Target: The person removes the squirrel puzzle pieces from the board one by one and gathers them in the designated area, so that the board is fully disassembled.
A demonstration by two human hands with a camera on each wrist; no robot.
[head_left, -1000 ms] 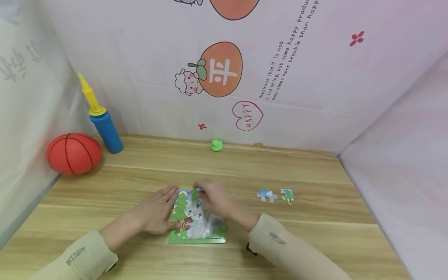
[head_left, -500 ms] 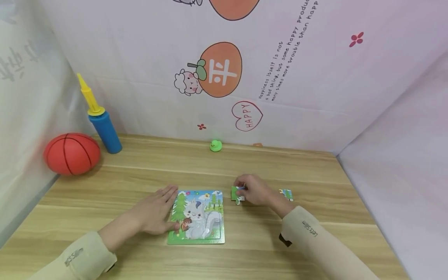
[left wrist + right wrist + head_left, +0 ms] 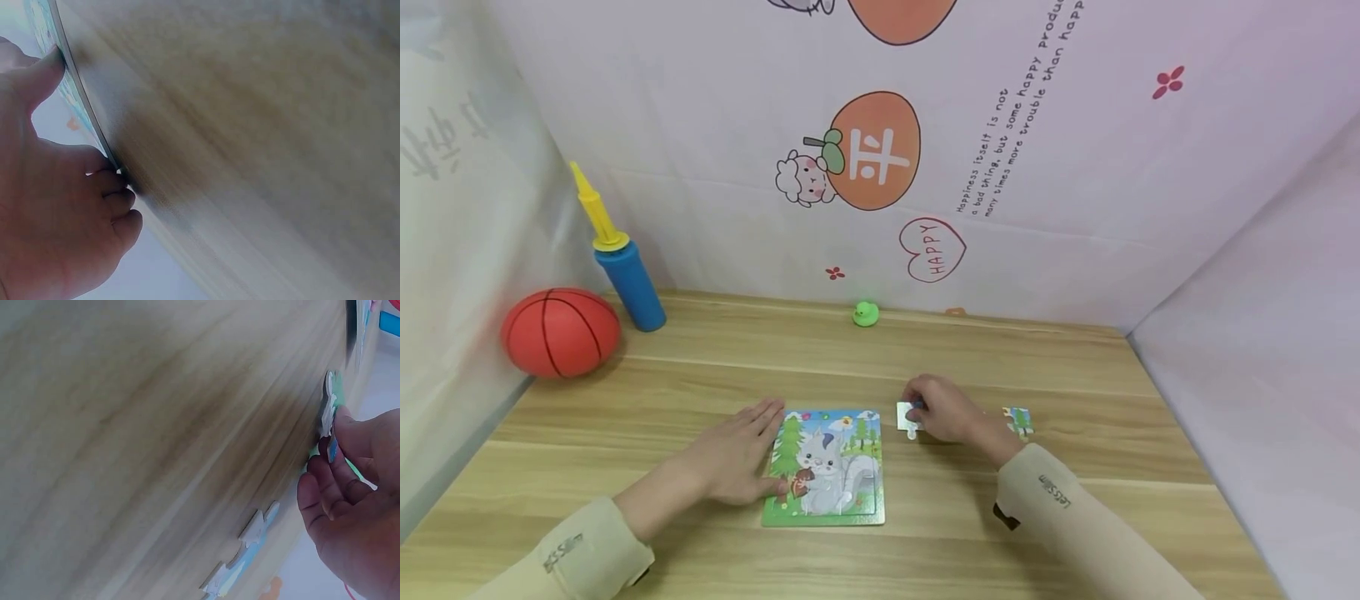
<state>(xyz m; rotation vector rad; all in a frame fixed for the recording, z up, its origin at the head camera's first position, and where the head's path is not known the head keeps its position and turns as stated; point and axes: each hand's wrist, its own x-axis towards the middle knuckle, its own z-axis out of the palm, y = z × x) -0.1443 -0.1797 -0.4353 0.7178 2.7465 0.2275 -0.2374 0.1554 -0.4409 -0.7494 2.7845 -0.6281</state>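
A square squirrel puzzle board [image 3: 827, 467] lies flat near the middle of the table. My left hand [image 3: 737, 450] rests along its left side, thumb over the picture and fingers stretched toward the far left corner. To the right of the board, my right hand [image 3: 947, 408] pinches a puzzle piece [image 3: 906, 417] just at the table. In the right wrist view, the piece [image 3: 328, 406] is seen nearly edge-on, with a bit of blue between thumb and fingers. Farther right lies a loose green-and-blue puzzle piece [image 3: 1018, 420]; the hand hides the spot between.
A red ball [image 3: 561, 333] and a blue-and-yellow hand pump [image 3: 634, 283] stand at the back left. By the back edge sits a small green duck [image 3: 866, 314]. A printed cloth [image 3: 1045, 267] rises behind the wooden table [image 3: 1037, 517].
My right hand has moved right, from over the board to beside it, with the piece. In the last half second the piece's face went from green to pale. My left hand stays put.
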